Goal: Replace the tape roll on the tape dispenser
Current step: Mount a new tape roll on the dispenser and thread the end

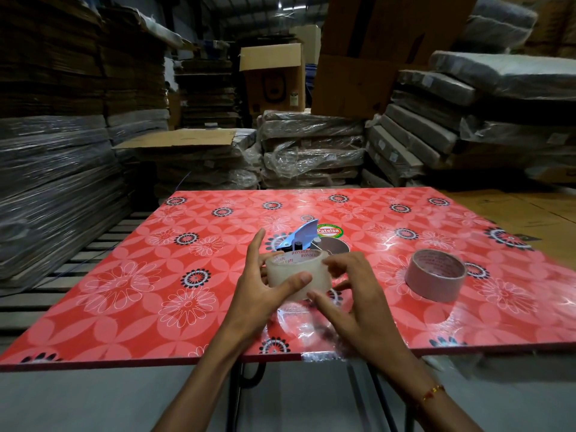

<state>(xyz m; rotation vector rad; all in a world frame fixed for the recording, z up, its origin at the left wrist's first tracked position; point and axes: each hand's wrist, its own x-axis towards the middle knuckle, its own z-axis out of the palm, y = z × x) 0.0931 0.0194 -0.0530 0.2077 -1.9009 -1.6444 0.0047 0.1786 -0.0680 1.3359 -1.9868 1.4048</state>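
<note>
A clear tape roll [307,269] with a printed white core is held above the red floral table [131,282]. My left hand [265,288] grips it from the left, thumb across its front. My right hand [352,297] touches its right side with thumb and fingers spread. Just behind the roll lies the tape dispenser [304,236], blue and black with a brown disc, partly hidden by the roll. A second, brownish tape roll [436,277] lies flat on the table to the right.
A round green and red sticker [329,231] sits beside the dispenser. Wrapped bundles [311,148] and flat cardboard stacks [53,169] surround the table's far and left sides. The table's near edge [187,361] is close to me.
</note>
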